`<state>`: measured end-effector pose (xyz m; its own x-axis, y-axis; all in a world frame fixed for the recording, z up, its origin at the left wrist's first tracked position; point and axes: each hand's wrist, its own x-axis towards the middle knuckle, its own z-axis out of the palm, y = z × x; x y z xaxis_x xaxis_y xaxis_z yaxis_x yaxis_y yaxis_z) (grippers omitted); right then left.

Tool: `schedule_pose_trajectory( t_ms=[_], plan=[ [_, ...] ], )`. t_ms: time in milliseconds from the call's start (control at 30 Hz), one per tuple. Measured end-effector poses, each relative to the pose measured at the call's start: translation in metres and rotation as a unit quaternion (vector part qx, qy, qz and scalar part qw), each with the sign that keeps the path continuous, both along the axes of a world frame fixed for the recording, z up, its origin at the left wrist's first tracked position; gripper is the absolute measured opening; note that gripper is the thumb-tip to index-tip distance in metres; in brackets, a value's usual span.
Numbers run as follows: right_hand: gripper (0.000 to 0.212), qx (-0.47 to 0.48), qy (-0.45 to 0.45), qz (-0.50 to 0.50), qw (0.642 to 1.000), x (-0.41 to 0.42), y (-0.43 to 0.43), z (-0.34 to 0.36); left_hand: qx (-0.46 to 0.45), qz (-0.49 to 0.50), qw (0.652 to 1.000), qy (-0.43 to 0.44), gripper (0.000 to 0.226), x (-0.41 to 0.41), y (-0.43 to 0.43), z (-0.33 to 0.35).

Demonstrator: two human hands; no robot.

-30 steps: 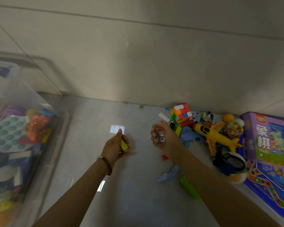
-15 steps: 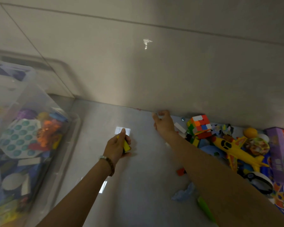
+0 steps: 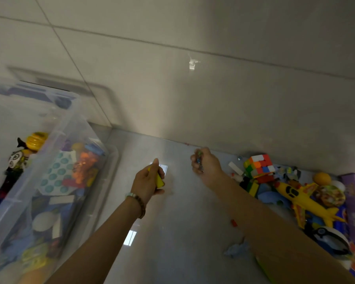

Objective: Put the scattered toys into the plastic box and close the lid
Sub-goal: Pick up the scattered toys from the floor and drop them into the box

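Gripping yellow block in left hand, right hand clutching marbles, bare floor between.

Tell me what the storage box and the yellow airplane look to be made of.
Storage box: clear, slightly frosted plastic, since the toys inside show through its wall. Yellow airplane: apparently moulded plastic, smooth and opaque, with a faint sheen; blur leaves this less certain.

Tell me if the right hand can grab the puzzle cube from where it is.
Probably not yet: the right hand is already closed on small marbles. The puzzle cube lies just beside it, with nothing in between.
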<state>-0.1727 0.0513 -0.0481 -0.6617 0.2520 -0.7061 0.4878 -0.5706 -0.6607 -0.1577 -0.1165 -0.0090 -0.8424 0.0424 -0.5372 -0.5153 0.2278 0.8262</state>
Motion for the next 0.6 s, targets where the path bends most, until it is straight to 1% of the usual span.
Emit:
schedule_pose_trajectory(
  t_ms=[33, 67, 133, 233, 300, 367, 433, 500, 533, 600],
  plan=[
    [0.029, -0.046, 0.022, 0.005, 0.999, 0.004, -0.005, 0.019, 0.003, -0.001, 1.0, 0.01, 0.046, -0.001, 0.0, 0.012],
    [0.029, -0.071, 0.044, 0.014, 0.996, 0.007, -0.011, 0.038, 0.009, 0.0, 1.0, 0.021, 0.046, -0.002, 0.001, 0.028],
    [0.034, -0.082, 0.07, 0.037, 0.993, 0.012, -0.024, 0.082, 0.028, 0.001, 0.998, 0.049, 0.046, -0.004, 0.0, 0.064],
    [0.034, -0.085, 0.08, 0.08, 0.99, 0.018, -0.061, 0.154, 0.048, 0.002, 0.994, 0.099, 0.046, -0.002, -0.021, 0.125],
    [0.036, -0.102, 0.08, 0.113, 0.985, 0.021, -0.097, 0.192, 0.042, 0.014, 0.99, 0.137, 0.045, 0.0, -0.048, 0.165],
    [0.035, -0.125, 0.073, 0.155, 0.977, 0.022, -0.14, 0.22, 0.025, 0.053, 0.985, 0.164, 0.046, 0.003, -0.088, 0.199],
    [0.031, -0.147, 0.062, 0.187, 0.969, 0.021, -0.191, 0.239, 0.006, 0.112, 0.981, 0.16, 0.046, 0.008, -0.139, 0.22],
    [0.028, -0.194, 0.05, 0.191, 0.961, 0.022, -0.239, 0.251, -0.001, 0.167, 0.977, 0.132, 0.046, 0.011, -0.196, 0.227],
    [0.026, -0.224, 0.043, 0.184, 0.956, 0.022, -0.26, 0.256, 0.016, 0.195, 0.974, 0.113, 0.045, 0.013, -0.222, 0.227],
    [0.024, -0.253, 0.049, 0.191, 0.947, 0.025, -0.294, 0.261, 0.087, 0.225, 0.969, 0.06, 0.045, 0.021, -0.262, 0.226]
  ],
)
